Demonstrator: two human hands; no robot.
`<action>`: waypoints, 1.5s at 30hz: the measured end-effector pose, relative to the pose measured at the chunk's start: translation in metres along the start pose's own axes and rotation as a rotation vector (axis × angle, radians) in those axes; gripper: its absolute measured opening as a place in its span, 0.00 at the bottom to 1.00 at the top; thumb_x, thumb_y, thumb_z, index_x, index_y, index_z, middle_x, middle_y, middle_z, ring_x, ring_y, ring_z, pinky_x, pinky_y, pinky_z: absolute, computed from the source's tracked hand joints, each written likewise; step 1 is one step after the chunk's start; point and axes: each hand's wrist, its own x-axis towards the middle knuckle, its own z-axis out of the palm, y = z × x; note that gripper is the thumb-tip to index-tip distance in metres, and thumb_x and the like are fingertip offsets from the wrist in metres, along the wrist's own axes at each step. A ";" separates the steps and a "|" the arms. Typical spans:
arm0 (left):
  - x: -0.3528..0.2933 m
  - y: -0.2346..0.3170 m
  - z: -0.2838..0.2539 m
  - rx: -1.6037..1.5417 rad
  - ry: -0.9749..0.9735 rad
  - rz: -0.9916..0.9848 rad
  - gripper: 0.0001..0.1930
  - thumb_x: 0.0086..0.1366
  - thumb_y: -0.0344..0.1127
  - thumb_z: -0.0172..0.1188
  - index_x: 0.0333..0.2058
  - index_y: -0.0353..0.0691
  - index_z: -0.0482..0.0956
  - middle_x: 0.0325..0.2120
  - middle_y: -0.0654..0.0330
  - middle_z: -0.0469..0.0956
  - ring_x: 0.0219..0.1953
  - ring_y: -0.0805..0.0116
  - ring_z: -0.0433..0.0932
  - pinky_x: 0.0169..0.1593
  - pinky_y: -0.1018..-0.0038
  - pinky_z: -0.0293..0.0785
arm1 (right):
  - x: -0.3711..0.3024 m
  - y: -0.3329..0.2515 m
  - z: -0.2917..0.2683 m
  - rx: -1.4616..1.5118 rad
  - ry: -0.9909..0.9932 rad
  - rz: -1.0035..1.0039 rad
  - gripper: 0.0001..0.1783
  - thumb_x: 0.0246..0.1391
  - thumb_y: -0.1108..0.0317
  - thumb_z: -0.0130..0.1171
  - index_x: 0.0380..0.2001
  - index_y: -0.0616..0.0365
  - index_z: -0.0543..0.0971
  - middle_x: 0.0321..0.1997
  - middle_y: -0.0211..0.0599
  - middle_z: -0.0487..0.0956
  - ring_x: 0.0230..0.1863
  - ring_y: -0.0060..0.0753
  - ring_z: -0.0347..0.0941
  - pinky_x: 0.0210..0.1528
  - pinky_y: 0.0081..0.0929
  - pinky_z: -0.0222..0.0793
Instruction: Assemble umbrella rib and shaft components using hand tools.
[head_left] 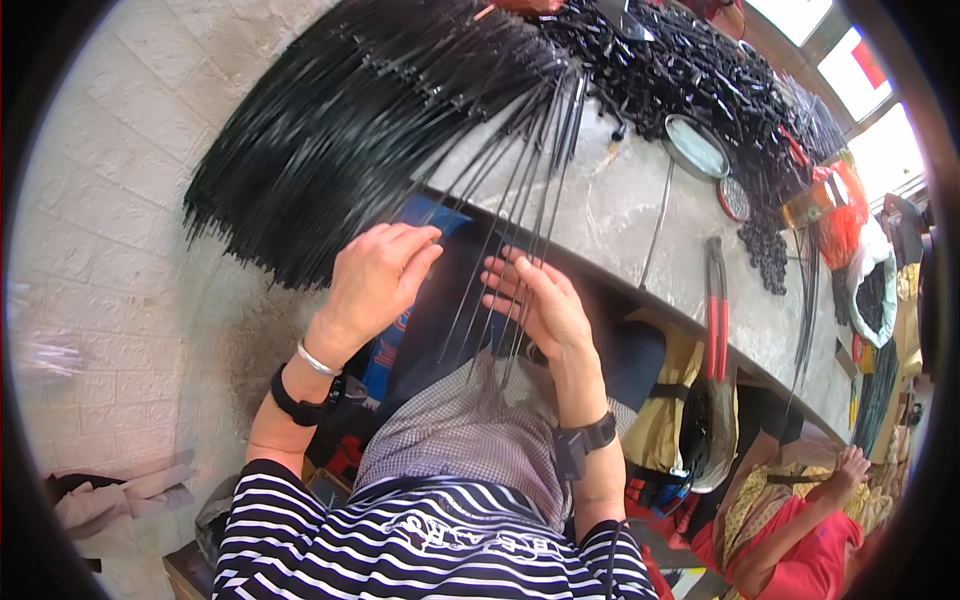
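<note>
Thin black rods [545,185] run from the table over its front edge and hang down above my lap. My right hand [550,305] is curled loosely around several of them, with the rods between thumb and fingers. To the left, my left hand [378,282] has its thumb and forefinger drawn together beside the rods. What lies in that pinch, if anything, is too small to make out. Just beyond my left hand a large fanned heap of thin black rods [320,150] sticks out past the table's edge.
On the grey table [620,215] lie red-handled pliers [717,310], a round dish [697,147] and a heap of small black parts [680,70]. An orange-red plastic bag [843,220] stands at the right. Another person in a red top [815,535] sits at lower right.
</note>
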 end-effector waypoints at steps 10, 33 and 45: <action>0.023 -0.011 0.010 0.230 -0.086 -0.062 0.07 0.61 0.33 0.57 0.34 0.37 0.80 0.28 0.53 0.79 0.33 0.54 0.79 0.34 0.63 0.75 | 0.012 0.000 0.005 0.073 -0.126 0.117 0.15 0.61 0.66 0.54 0.48 0.63 0.72 0.46 0.44 0.78 0.45 0.36 0.78 0.44 0.38 0.78; 0.168 0.008 0.070 0.547 -0.104 0.228 0.22 0.56 0.36 0.55 0.50 0.40 0.69 0.50 0.50 0.73 0.50 0.53 0.74 0.47 0.57 0.74 | 0.029 -0.003 0.033 0.113 -0.157 0.031 0.10 0.65 0.67 0.45 0.44 0.61 0.68 0.30 0.32 0.72 0.28 0.30 0.75 0.32 0.40 0.81; 0.229 -0.072 0.085 0.756 -0.092 0.048 0.34 0.64 0.58 0.45 0.65 0.49 0.57 0.69 0.59 0.46 0.71 0.58 0.41 0.69 0.49 0.34 | -0.038 -0.150 0.022 -0.023 -0.193 -0.135 0.15 0.63 0.66 0.49 0.49 0.61 0.67 0.25 0.26 0.65 0.18 0.16 0.60 0.14 0.19 0.60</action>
